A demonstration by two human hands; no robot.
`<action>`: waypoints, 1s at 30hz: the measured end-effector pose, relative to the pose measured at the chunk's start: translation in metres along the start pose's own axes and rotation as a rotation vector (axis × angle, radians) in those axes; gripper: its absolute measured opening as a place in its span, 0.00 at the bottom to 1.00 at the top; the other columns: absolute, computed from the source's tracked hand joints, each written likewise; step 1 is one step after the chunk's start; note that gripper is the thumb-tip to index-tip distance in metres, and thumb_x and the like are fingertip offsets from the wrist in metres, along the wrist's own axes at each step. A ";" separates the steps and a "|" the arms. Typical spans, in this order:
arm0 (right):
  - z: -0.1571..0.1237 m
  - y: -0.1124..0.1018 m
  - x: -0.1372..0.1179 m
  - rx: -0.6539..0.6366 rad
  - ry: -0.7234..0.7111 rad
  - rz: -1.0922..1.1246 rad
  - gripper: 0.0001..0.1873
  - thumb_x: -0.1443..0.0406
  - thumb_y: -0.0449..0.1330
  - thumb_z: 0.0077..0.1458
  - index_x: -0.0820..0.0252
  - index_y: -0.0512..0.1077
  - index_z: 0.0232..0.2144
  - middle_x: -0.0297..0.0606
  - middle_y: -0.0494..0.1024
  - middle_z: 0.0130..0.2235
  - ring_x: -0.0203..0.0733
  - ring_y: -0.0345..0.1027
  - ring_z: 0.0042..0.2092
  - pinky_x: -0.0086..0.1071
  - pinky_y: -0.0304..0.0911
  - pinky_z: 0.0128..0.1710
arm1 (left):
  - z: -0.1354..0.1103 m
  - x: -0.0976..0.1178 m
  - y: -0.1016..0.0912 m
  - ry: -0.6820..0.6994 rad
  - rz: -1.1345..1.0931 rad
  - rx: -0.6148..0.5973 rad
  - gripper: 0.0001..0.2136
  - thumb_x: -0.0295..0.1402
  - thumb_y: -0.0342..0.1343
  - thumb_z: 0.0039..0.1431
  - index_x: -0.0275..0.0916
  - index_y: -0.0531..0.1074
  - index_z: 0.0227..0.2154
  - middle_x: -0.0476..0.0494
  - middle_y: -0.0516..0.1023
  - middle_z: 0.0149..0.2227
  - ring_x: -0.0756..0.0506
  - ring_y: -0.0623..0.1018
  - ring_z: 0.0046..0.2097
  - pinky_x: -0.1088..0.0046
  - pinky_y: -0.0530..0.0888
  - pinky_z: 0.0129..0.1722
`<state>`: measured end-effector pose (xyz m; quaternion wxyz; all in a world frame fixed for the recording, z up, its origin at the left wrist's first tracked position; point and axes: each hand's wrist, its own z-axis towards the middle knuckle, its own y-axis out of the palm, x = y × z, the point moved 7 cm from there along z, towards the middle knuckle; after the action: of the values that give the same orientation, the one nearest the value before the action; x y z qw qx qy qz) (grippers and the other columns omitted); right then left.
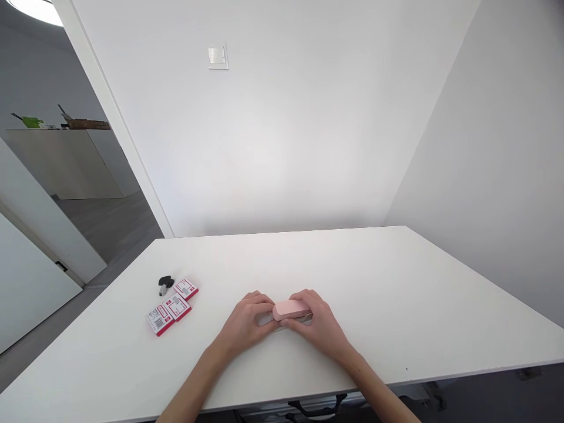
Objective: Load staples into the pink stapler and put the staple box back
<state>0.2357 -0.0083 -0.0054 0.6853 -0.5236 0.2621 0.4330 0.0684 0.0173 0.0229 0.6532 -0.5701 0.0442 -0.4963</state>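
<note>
A small pink stapler point(291, 309) rests on the white table point(396, 282) near its front middle. My left hand point(247, 323) grips its left end, where a grey metal part shows between the fingers. My right hand point(319, 320) wraps over its right end with the thumb beneath. Both forearms reach in from the bottom edge. To the left lie three small red-and-white staple boxes point(171, 306), two close together and one apart behind them. A little black and silver tool point(164, 284) lies just behind the boxes.
The table stands in a corner, against a white wall with a light switch point(218, 57) and a grey wall on the right. An open doorway at the left shows a cabinet point(66, 158) with clutter on top.
</note>
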 end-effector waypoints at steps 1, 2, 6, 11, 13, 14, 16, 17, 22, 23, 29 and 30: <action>0.000 0.000 0.000 -0.002 0.000 0.001 0.13 0.57 0.68 0.55 0.51 0.73 0.41 0.37 0.78 0.44 0.49 0.71 0.47 0.41 0.69 0.44 | 0.000 0.000 0.000 0.000 -0.001 -0.002 0.07 0.40 0.60 0.65 0.46 0.81 0.36 0.46 0.83 0.38 0.43 0.78 0.41 0.64 0.74 0.45; 0.000 0.000 0.000 -0.004 0.000 0.003 0.13 0.57 0.68 0.55 0.51 0.73 0.41 0.37 0.78 0.44 0.49 0.71 0.47 0.41 0.69 0.44 | 0.000 0.001 0.000 0.000 -0.001 -0.002 0.07 0.40 0.60 0.65 0.46 0.82 0.35 0.46 0.83 0.38 0.43 0.78 0.41 0.64 0.74 0.45; 0.000 0.001 0.001 -0.005 -0.009 -0.006 0.14 0.57 0.69 0.55 0.51 0.73 0.42 0.37 0.78 0.45 0.49 0.71 0.47 0.41 0.68 0.44 | 0.000 0.000 0.000 0.006 0.003 -0.006 0.09 0.41 0.59 0.66 0.47 0.82 0.35 0.45 0.83 0.38 0.43 0.78 0.41 0.64 0.74 0.45; 0.002 0.001 0.007 0.003 -0.016 -0.022 0.14 0.56 0.69 0.55 0.51 0.73 0.42 0.38 0.78 0.45 0.50 0.71 0.47 0.41 0.68 0.44 | 0.001 -0.001 0.003 0.035 0.007 -0.008 0.09 0.41 0.59 0.66 0.47 0.83 0.36 0.45 0.83 0.39 0.43 0.78 0.41 0.65 0.74 0.44; 0.002 -0.001 0.009 0.020 -0.027 -0.026 0.16 0.55 0.70 0.55 0.52 0.73 0.42 0.39 0.78 0.44 0.50 0.71 0.47 0.42 0.68 0.45 | 0.004 0.000 0.006 0.046 0.008 -0.002 0.09 0.41 0.59 0.66 0.46 0.83 0.37 0.45 0.82 0.39 0.43 0.78 0.41 0.65 0.74 0.44; 0.002 -0.002 0.010 0.029 -0.032 -0.028 0.16 0.55 0.70 0.54 0.52 0.73 0.42 0.39 0.78 0.44 0.50 0.71 0.47 0.42 0.68 0.46 | 0.005 0.000 0.008 0.051 0.006 -0.001 0.09 0.42 0.59 0.66 0.46 0.83 0.37 0.45 0.82 0.39 0.43 0.78 0.42 0.64 0.74 0.45; 0.001 -0.004 0.012 0.057 0.003 -0.029 0.16 0.55 0.69 0.56 0.52 0.73 0.43 0.39 0.78 0.45 0.50 0.71 0.47 0.42 0.68 0.45 | 0.007 0.000 0.009 0.040 -0.009 0.033 0.09 0.42 0.59 0.66 0.46 0.83 0.38 0.45 0.82 0.39 0.43 0.79 0.41 0.64 0.74 0.45; 0.001 -0.005 0.013 0.074 0.021 -0.033 0.15 0.55 0.68 0.57 0.51 0.73 0.43 0.39 0.78 0.45 0.50 0.71 0.47 0.41 0.68 0.44 | 0.008 0.000 0.010 0.034 -0.014 0.037 0.09 0.41 0.59 0.66 0.46 0.83 0.38 0.45 0.83 0.39 0.43 0.79 0.42 0.64 0.74 0.46; -0.002 -0.002 0.005 0.020 -0.002 -0.054 0.14 0.56 0.68 0.58 0.50 0.72 0.43 0.38 0.79 0.45 0.49 0.71 0.46 0.41 0.68 0.42 | 0.006 0.000 0.009 0.020 -0.031 0.018 0.10 0.43 0.58 0.66 0.47 0.83 0.36 0.46 0.83 0.38 0.43 0.79 0.41 0.64 0.75 0.44; -0.002 -0.002 0.004 0.020 -0.012 -0.060 0.13 0.56 0.67 0.58 0.50 0.72 0.43 0.38 0.79 0.45 0.49 0.71 0.46 0.41 0.68 0.42 | 0.006 0.001 0.009 0.020 -0.036 0.019 0.11 0.43 0.58 0.66 0.47 0.83 0.35 0.46 0.83 0.38 0.43 0.79 0.41 0.64 0.75 0.45; 0.000 -0.004 0.002 0.035 -0.035 -0.075 0.12 0.54 0.65 0.61 0.51 0.72 0.43 0.39 0.78 0.42 0.50 0.70 0.44 0.41 0.67 0.41 | 0.006 0.002 0.007 0.002 -0.074 0.045 0.12 0.45 0.58 0.66 0.47 0.83 0.36 0.46 0.83 0.38 0.43 0.79 0.41 0.64 0.76 0.45; 0.000 -0.004 0.003 0.034 -0.030 -0.073 0.13 0.53 0.65 0.61 0.51 0.72 0.43 0.39 0.78 0.42 0.50 0.70 0.44 0.41 0.67 0.41 | 0.007 0.002 0.007 0.002 -0.076 0.047 0.13 0.46 0.57 0.66 0.47 0.83 0.35 0.45 0.83 0.38 0.43 0.79 0.41 0.63 0.76 0.45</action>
<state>0.2408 -0.0081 -0.0054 0.7134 -0.5144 0.2399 0.4110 0.0778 0.0194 0.0208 0.6471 -0.5554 0.0114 -0.5222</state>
